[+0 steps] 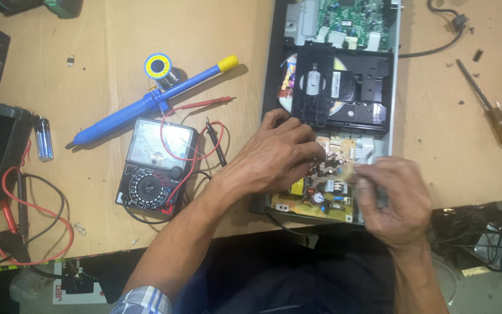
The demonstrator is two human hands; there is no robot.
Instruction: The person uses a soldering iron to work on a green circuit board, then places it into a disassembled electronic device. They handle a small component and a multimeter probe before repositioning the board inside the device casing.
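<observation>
Over on the left of the wooden bench (111, 52) lies the blue desoldering pump (146, 104), with a solder spool (159, 67) just beside it and the analogue multimeter (157, 168) below, its red and black leads looping loose. Now to the centre: the left hand (277, 157) is curled, fingers bent down onto the yellow circuit board (321, 192) at the near end of the opened disc player (335, 87), steadying it. The right hand (393, 200) is closed around something small at the board's edge, though I cannot tell what. That board looks light, stiff and fragile, crowded with little parts, so I'd say the bare edges are the place to hold it, never the components. Far right, a screwdriver (486, 102) lies well apart.
</observation>
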